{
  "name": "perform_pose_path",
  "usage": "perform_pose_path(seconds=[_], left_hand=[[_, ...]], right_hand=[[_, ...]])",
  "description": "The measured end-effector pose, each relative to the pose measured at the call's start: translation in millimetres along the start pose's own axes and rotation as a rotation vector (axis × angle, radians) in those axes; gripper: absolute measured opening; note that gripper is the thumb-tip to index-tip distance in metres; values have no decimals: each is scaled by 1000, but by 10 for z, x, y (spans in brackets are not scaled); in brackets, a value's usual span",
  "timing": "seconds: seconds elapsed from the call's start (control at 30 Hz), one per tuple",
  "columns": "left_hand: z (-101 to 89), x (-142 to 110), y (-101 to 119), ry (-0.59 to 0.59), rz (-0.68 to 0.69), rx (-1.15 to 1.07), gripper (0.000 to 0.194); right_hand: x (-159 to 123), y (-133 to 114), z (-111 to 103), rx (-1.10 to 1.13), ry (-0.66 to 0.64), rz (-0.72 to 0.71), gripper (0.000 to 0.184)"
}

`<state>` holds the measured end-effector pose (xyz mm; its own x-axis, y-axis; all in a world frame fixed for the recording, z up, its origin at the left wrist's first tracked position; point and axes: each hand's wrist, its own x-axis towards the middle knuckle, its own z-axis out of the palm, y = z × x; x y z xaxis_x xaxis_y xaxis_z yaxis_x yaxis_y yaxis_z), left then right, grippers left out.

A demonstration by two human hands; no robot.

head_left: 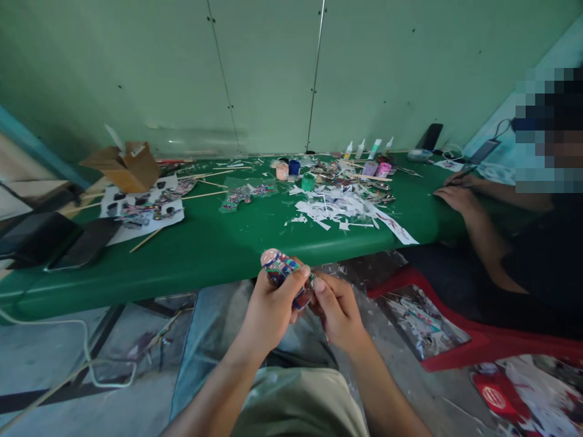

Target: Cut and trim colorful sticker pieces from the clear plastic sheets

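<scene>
Above my lap, in front of the table's edge, my left hand (273,306) is closed around a small flat figure cut-out (279,262). It is painted in blue, green, red and white, with a pinkish rounded top, and it tilts up to the left. My left thumb presses on its face. Beside it, my right hand (336,306) pinches at the cut-out's right edge with thumb and fingers. The lower part of the piece is hidden behind my fingers.
A green-covered table (218,243) spans the view. On it lie white paper scraps (330,206), paint jars (308,181), an open cardboard box (132,170), printed sheets and thin sticks. At right a person's hands (460,191) work near a red chair (437,346).
</scene>
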<state>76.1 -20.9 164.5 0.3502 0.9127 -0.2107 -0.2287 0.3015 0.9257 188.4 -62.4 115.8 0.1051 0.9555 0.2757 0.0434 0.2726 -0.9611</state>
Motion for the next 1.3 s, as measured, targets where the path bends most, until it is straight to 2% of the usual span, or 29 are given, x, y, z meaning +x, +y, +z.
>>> perform_pose_path(seconds=[0.13,0.23,0.33,0.43,0.53,0.63,0.7,0.77,0.9,1.03,1.13,1.23,1.3], left_hand=[[82,219,-174,-11,42,-56,27],[153,368,-255,-21,55,-41,26],[217,473,-294,-26,59,-59,27],[247,554,-307,33,78,-64,26],[237,604,-293,55,101,-60,22],[195,597,-260,12,114,-24,24],[155,564,-238,-7,127,42,28],[112,517,-219,-16,147,141,33],[41,417,-177,-47,176,336,42],[12,340,-129,-53,142,355,47],[-15,290,-136,-99,111,294,46],[-52,236,-177,-258,110,260,40],[-60,200,-189,-337,111,256,36]], right_hand=[[64,147,-116,-20,43,15,47],[129,268,-192,107,69,41,50],[175,335,-250,162,58,87,52],[194,345,-275,124,38,84,53],[225,335,-277,181,128,81,51],[270,309,-295,191,361,134,41],[283,264,-311,108,445,146,34],[273,190,-309,115,410,138,33],[221,30,-233,299,218,196,36],[195,-16,-153,302,147,233,37],[187,-13,-121,283,215,183,36],[170,-50,-112,302,346,149,34],[151,-95,-114,245,367,139,32]])
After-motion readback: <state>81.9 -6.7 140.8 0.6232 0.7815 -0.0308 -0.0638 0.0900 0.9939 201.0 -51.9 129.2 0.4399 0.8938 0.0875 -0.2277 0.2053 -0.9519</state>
